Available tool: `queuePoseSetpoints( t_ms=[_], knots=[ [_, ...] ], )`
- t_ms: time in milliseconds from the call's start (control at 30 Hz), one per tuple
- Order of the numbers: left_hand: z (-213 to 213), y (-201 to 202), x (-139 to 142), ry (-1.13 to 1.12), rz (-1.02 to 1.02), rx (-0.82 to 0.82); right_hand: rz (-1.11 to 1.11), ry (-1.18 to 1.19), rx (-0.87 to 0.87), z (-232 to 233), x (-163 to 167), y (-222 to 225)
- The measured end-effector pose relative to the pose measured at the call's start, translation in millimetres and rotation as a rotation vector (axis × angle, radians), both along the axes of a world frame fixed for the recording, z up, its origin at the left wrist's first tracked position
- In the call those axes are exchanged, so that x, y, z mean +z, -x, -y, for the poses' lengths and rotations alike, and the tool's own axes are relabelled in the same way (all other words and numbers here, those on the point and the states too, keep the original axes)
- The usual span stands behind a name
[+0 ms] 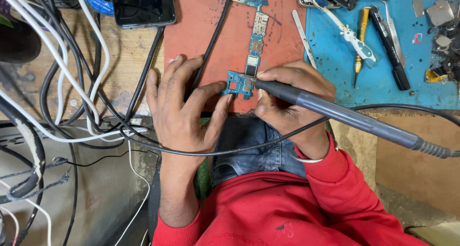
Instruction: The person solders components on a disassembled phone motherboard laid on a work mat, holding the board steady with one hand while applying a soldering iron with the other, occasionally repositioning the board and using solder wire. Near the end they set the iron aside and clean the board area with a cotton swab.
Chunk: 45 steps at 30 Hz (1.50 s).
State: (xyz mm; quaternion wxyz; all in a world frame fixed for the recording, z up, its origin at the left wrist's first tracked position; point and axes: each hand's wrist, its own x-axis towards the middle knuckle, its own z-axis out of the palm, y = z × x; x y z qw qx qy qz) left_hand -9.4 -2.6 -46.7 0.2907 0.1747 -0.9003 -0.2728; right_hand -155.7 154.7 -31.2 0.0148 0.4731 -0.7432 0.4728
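From my feed: circuit board [249,59] lies flat on the red mat [201,30], long axis running away from the person, near end just at the mat's front edge. Left hand [184,109] is spread flat, palm down, thumb tip pressed against the board's left bottom corner, pinning it so it doesn't skate; I'd call that bracing, not grasping, nothing enclosed in the hand. Right hand [292,102] is clenched around the soldering iron [345,119] in a pen grip close to the front end, which gives fine control; heel of the hand sits at the mat edge for steadiness. Handle trails off to the right, its cable [230,147] looping back across the lap and under the left wrist.

Spare tools parked well apart on the blue mat [335,78]: screwdriver [360,40], black pen-shaped tool [390,49], metal spudger [303,35] on the seam between mats. Phone [143,5] lies screen-up on the wooden bench (out of the heat zone, sensibly).

Can't make out: the iron's tip, covered by the right fingers, so contact with the board is unconfirmed. Which component is being worked, too small. Top-right parts and the phone are cut off by the frame.
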Motion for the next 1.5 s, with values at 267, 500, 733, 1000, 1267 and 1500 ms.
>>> queuePoseSetpoints(
  t_ms=[267, 500, 733, 1000, 1267, 1500],
  knots=[
    [-0.8, 2.8, -3.7, -0.005, -0.002, -0.002, 0.002, -0.002, 0.021, 3.3, 2.1, 1.6],
    [-0.7, 2.1, -3.2, -0.008, -0.001, -0.005, -0.010, 0.000, 0.021, 3.6, 2.3, 1.0],
    [-1.1, 2.5, -3.5, -0.009, -0.005, 0.000, 0.001, 0.010, 0.030, -0.7, -3.4, 1.8],
    [-0.3, 1.9, -3.9, -0.008, -0.001, 0.000, -0.014, 0.007, 0.024, -0.2, -3.0, 1.8],
    [0.4, 0.4, -4.4, 0.000, -0.009, -0.003, -0.006, 0.018, 0.016, 0.7, -3.7, -0.6],
    [0.8, -1.4, -2.2, -0.016, -0.012, -0.006, 0.005, 0.018, 0.016, 0.2, -2.1, -2.2]
  ],
)
